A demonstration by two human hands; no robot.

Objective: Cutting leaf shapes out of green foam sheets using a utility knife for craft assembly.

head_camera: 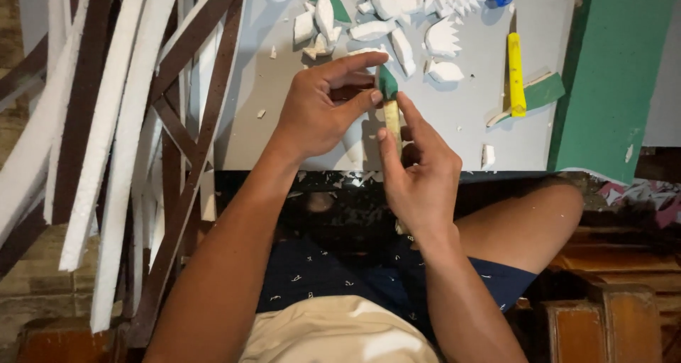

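Above the near edge of the grey bench point(284, 114), both hands meet on a small stick point(392, 118) with a green tip: the left hand point(316, 111) pinches the green end between thumb and forefinger, while the right hand point(418, 175) grips the pale lower part with its fingers closed around it. Behind them lie white foam scraps point(386, 22), a yellow knife point(516, 72) and a green foam slab point(610, 79), with long white and brown strips point(120, 136) leaning at the left.

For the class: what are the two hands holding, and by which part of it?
A small stick with a green tip: left hand pinches the tip, right hand grips the tan shaft.
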